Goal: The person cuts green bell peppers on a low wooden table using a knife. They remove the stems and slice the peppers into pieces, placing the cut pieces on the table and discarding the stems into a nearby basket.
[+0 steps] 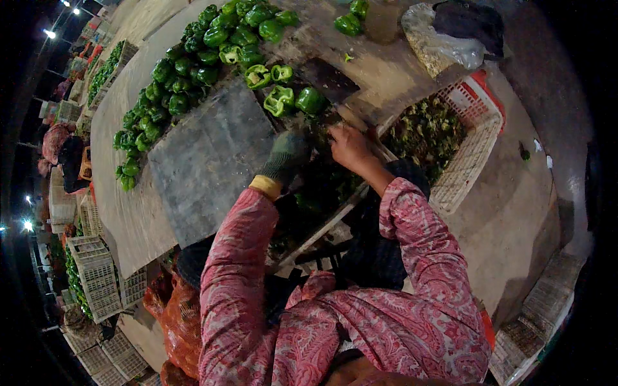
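Observation:
My left hand (291, 151) wears a dark green knit glove with a yellow cuff at the wrist. It looks curled, its fingertips lost in shadow. Bare and close beside it, my right hand (351, 148) has its fingers bent inward; what they grip is too dark to make out. Just beyond the hands sit a whole green bell pepper (310, 101) and a cut-open bell pepper (279, 101). Two more cut peppers (257, 76) lie a little farther off. Below my hands is a dark container (322, 186) with a pale edge, its contents mostly in shadow.
A large heap of green bell peppers (183, 71) covers the far left of the board. A grey sheet (212, 154) lies left of my hands. To the right stands a white plastic crate (467, 170) of leafy scraps. An orange mesh sack (177, 315) rests at lower left, near stacked crates (93, 276).

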`<state>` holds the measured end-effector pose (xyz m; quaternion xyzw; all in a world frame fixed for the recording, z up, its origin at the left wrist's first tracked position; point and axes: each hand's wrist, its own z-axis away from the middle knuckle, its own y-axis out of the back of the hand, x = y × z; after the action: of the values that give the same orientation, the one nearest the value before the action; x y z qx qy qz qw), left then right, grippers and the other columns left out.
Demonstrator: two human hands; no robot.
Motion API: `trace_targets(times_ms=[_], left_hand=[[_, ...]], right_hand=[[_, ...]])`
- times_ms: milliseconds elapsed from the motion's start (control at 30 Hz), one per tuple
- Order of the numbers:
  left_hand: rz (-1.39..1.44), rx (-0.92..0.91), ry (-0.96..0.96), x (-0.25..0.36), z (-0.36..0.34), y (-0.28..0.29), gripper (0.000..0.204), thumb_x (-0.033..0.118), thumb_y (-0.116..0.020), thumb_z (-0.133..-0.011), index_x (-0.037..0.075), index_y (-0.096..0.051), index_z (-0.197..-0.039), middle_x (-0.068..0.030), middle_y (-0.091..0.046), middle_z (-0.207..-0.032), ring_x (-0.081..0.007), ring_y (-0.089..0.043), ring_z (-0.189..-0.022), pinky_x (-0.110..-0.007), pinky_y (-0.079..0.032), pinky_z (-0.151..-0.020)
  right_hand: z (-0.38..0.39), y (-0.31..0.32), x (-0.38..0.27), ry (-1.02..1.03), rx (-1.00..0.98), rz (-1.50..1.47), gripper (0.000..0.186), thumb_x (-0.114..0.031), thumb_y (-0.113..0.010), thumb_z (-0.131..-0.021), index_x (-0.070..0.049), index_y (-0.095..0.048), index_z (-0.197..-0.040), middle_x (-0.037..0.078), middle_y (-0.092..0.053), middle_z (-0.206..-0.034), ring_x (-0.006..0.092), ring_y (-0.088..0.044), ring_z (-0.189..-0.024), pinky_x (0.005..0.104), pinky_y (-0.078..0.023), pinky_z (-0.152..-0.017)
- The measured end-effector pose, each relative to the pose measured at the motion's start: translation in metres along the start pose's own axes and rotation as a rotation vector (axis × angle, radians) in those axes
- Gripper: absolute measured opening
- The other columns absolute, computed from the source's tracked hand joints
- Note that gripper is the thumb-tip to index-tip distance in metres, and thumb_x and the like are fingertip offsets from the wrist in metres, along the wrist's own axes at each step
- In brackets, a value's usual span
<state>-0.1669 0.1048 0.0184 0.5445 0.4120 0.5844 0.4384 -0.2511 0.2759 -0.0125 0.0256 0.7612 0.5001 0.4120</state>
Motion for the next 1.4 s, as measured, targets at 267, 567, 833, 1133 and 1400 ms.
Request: trace_targets(times_ms=[267,567,833,1133,1400], left_hand=[[0.044,-0.069,0.016,0.082,0.114,-0.009,0.042,0.026,-0.058,-0.086,0.006,-0.056,-0.122,-0.0137,-0.066,-0.088,-0.0329,-0.065,-0.078,-0.043,-0.052,-0.066],[0.174,0.329,0.174,-0.052,-0.008,0.010,0.044,0.024,-0.066,-0.083,0.004,-0.058,-0.121,-0.0193,-0.065,-0.104,-0.0341,-0.062,-0.094,-0.043,-0.048,-0.082],[-0.189,0.071,0.362,-0.082,-0.065,0.014,0.031,0.025,-0.063,-0.085,0.005,-0.063,-0.109,-0.0167,-0.067,-0.104,-0.0372,-0.059,-0.103,-0.044,-0.048,-0.089],[0.512,0.151,0.143,-0.059,0.072,-0.014,0.031,0.020,-0.059,-0.092,0.002,-0.057,-0.116,-0.0087,-0.063,-0.111,-0.0196,-0.058,-0.103,-0.035,-0.047,-0.090],[0.700,-0.023,0.190,0.046,0.070,-0.023,0.038,0.018,-0.065,-0.088,0.003,-0.057,-0.122,-0.0130,-0.063,-0.113,-0.0227,-0.060,-0.105,-0.035,-0.048,-0.088]], right_hand=[[0.062,0.008,-0.016,0.133,-0.368,-0.232,0.026,-0.018,-0.062,-0.085,-0.002,-0.064,-0.105,0.018,-0.063,-0.107,0.0379,-0.061,-0.099,0.0446,-0.048,-0.087],[0.034,-0.007,-0.029,0.045,-0.464,-0.066,0.016,-0.017,-0.058,-0.079,-0.002,-0.062,-0.081,0.021,-0.061,-0.085,0.0400,-0.062,-0.081,0.0494,-0.050,-0.070],[0.016,-0.003,-0.041,0.078,-0.268,-0.190,0.024,-0.025,-0.059,-0.085,-0.004,-0.058,-0.097,0.020,-0.062,-0.090,0.0412,-0.064,-0.081,0.0503,-0.052,-0.067],[0.029,-0.008,-0.054,-0.016,0.069,-0.289,0.032,-0.019,-0.060,-0.082,-0.004,-0.052,-0.109,0.023,-0.062,-0.086,0.0417,-0.064,-0.069,0.0514,-0.052,-0.059],[0.033,0.023,-0.046,0.021,0.104,-0.267,0.025,-0.014,-0.059,-0.079,-0.001,-0.052,-0.099,0.019,-0.061,-0.084,0.0374,-0.065,-0.065,0.0485,-0.051,-0.052]])
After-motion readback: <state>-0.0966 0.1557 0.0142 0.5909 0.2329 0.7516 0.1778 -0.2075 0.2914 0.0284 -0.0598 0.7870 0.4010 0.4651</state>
